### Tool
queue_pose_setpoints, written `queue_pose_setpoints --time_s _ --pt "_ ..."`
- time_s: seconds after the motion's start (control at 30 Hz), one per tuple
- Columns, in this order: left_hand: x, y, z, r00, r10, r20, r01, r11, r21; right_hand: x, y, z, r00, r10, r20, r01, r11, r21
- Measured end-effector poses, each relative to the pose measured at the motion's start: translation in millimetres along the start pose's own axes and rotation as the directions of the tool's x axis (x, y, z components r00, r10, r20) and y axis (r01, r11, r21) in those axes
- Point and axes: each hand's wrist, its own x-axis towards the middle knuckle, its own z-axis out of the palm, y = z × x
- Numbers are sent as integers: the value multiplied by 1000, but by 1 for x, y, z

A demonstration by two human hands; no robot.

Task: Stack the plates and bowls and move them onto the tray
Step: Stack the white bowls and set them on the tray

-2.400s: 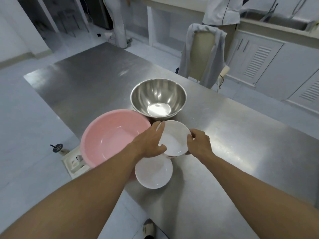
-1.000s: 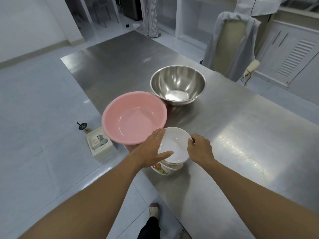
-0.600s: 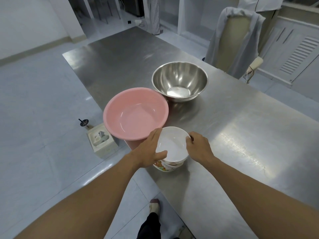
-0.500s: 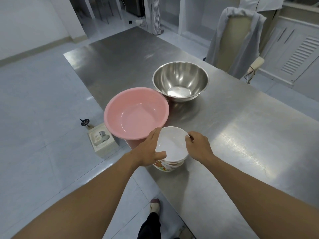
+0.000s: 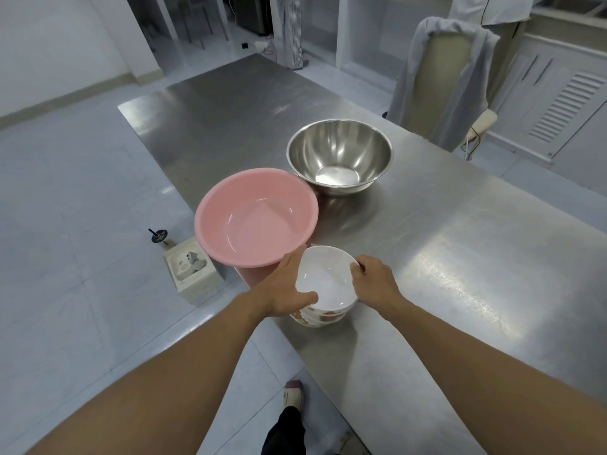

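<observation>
Low in the centre of the frame, a white plate [image 5: 323,284] sits on a patterned bowl [image 5: 317,318] near the front edge of the steel desk [image 5: 460,257]. The left hand [image 5: 285,290] grips the plate's left rim, fingers pinching it; the right hand [image 5: 372,282] pinches its right rim. A pink basin [image 5: 256,218] lies just above-left, touching a steel bowl [image 5: 340,156] behind it

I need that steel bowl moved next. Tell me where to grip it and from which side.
Grip the steel bowl by its rolled rim, one hand on each side, coming from above. It sits upright and empty, and its smooth, rounded walls likely offer little hold lower down.
</observation>
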Motion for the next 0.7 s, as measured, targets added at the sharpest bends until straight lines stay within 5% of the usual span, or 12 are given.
queue_pose_setpoints --time_s 0.23,0.53,0.7 --pt "2 2 -6 998 -34 -56 34 999 -9 -5 7 16 1000 11 -24 -9 994 104" --pt "3 5 -4 998 26 -56 -22 998 65 -5 11 28 985 74 158 -97 985 143" --pt "7 13 0 997 59 -41 -56 996 74 -4 15 16 991 102 83 -116 976 184"
